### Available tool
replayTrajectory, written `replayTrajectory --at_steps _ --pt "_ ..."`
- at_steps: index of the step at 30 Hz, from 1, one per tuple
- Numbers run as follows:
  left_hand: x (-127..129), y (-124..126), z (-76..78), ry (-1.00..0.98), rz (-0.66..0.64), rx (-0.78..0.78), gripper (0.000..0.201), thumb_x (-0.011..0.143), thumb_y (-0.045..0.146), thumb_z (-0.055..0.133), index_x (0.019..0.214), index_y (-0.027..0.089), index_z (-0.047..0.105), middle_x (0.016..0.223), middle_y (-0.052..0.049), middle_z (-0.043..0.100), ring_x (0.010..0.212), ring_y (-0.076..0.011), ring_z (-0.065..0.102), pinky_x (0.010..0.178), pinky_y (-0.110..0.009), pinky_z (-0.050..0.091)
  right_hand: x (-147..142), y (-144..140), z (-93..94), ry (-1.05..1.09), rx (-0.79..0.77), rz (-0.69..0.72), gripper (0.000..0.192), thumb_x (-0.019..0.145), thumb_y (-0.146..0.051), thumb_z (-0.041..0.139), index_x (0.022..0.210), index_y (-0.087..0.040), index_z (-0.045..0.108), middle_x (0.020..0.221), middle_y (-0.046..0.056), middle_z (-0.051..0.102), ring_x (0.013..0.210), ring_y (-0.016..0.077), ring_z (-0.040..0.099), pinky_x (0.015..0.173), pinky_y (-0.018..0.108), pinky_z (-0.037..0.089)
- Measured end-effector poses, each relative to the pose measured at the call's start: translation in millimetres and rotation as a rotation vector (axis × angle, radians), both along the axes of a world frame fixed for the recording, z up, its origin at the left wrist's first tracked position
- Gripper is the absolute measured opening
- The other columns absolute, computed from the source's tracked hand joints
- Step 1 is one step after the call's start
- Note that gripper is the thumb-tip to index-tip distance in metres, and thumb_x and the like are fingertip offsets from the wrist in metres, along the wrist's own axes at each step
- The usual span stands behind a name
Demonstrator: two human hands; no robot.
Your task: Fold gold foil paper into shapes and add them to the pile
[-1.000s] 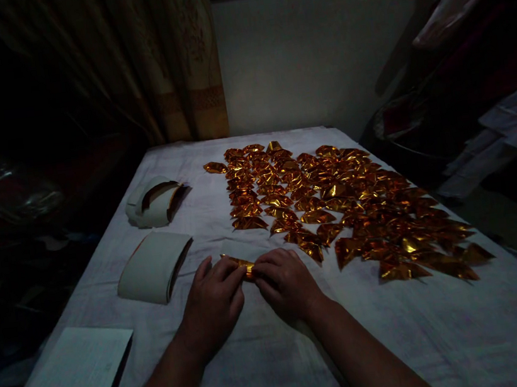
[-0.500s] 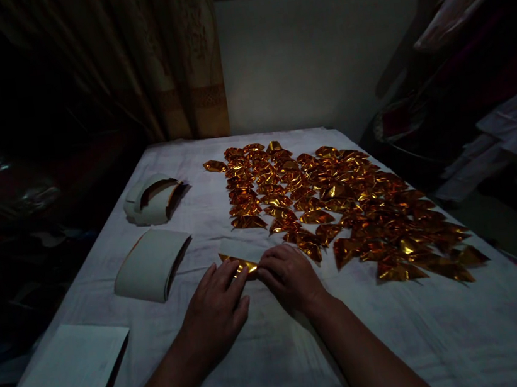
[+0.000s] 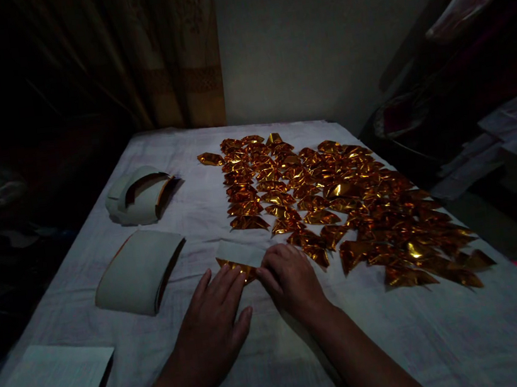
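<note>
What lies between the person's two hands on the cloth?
In the head view, a small gold foil piece with its white side folded up lies between the left hand and right hand; both hands' fingers press on it.

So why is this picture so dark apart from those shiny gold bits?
Head view: dim light falls only on the white cloth; the room's edges go black. The gold foil pieces throw back glints. Left hand and right hand look shadowed, slightly soft.
</note>
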State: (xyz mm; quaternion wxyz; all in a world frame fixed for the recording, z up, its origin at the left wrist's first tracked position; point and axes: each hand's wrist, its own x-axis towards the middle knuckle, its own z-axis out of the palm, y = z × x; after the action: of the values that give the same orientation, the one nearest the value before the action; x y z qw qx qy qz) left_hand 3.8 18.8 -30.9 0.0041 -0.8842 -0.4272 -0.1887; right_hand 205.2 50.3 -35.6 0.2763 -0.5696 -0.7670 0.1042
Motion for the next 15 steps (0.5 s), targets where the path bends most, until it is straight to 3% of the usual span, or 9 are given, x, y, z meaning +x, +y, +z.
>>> replayTrajectory --at_steps 4,7,15 --pt "1.5 -1.0 2.5 0.014 0.007 -0.035 0.052 0.097 0.024 0.047 0.149 0.02 0.042 0.146 -0.01 0.055 0.135 -0.0272 0.05 0.116 -0.051 0.032 -1.3 0.6 0.5 0.002 -0.005 -0.01 0.015 0.09 -0.024 0.068 0.078 -0.022 0.061 0.085 0.002 0.061 0.083 0.02 0.053 0.075 0.033 0.037" --pt "2.2 -0.8 3.8 0.01 0.009 -0.046 0.051 0.096 0.022 0.048 0.147 0.024 0.045 0.147 -0.009 0.054 0.135 -0.0277 0.05 0.115 -0.053 0.033 -1.1 1.0 -0.4 0.016 -0.014 -0.012 0.015 0.09 -0.024 0.069 0.078 -0.022 0.061 0.084 0.002 0.061 0.083 0.0201 0.053 0.076 0.033 0.037" --pt "1.6 -1.0 3.2 0.005 0.012 -0.06 0.047 0.096 0.023 0.048 0.143 0.024 0.05 0.145 -0.01 0.056 0.134 -0.0282 0.05 0.115 -0.054 0.033 -0.7 0.9 -2.7 0.016 0.003 -0.018 0.015 0.091 -0.026 0.068 0.079 -0.023 0.06 0.084 0.002 0.061 0.083 0.0202 0.054 0.075 0.033 0.037"
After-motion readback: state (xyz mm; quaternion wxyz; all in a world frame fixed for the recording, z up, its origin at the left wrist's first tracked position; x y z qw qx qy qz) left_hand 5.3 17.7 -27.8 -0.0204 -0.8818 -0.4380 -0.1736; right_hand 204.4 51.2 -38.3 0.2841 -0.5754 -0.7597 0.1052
